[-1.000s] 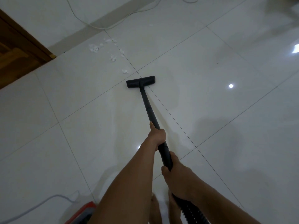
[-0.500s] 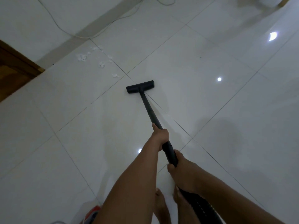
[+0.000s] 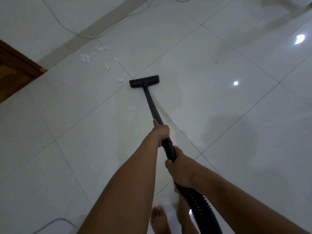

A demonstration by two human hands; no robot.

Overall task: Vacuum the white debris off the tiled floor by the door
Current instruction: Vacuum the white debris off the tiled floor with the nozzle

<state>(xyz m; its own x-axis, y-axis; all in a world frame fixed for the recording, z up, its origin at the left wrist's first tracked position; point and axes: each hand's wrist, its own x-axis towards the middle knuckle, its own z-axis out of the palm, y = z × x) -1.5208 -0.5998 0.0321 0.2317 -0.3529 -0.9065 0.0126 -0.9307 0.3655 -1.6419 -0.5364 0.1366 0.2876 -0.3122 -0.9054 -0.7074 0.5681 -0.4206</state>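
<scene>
White debris [image 3: 86, 57]: small ragged scraps of white fluff, scattered at far left on the glossy white tiled floor [image 3: 219, 124]. They lie around a grout line, near the corner of the brown wooden door [image 3: 15, 71]. The largest clump is farthest left, and smaller bits trail right and nearer. The closest scrap [image 3: 120, 79] lies just beside the left end of the flat black vacuum floor head [image 3: 144, 81], apart from it as far as I can tell.

Progress, my reading: pickup barely begun. Every visible scrap lies uncovered on the tile. The head sits flat at the near end of the trail, over none of it. Left to do: work the head far and left through the whole scatter, up toward the door corner. One faint fleck [image 3: 144, 28] farther off may also need a pass.

Grip: left hand [image 3: 161, 130] wraps the rigid black wand [image 3: 152, 105] about midway, fingers curled fully round, thumb laid along the tube toward the head. Right hand [image 3: 180, 168] closes round the wand's near end, just above where the black ribbed hose [image 3: 199, 205] starts. Both grips are closed tight on the tube.

Around: thin white cord [image 3: 67, 27] loops beyond the debris. A pale cable [image 3: 50, 223] lies at near left. Bare feet [image 3: 158, 218] at the near edge.
</scene>
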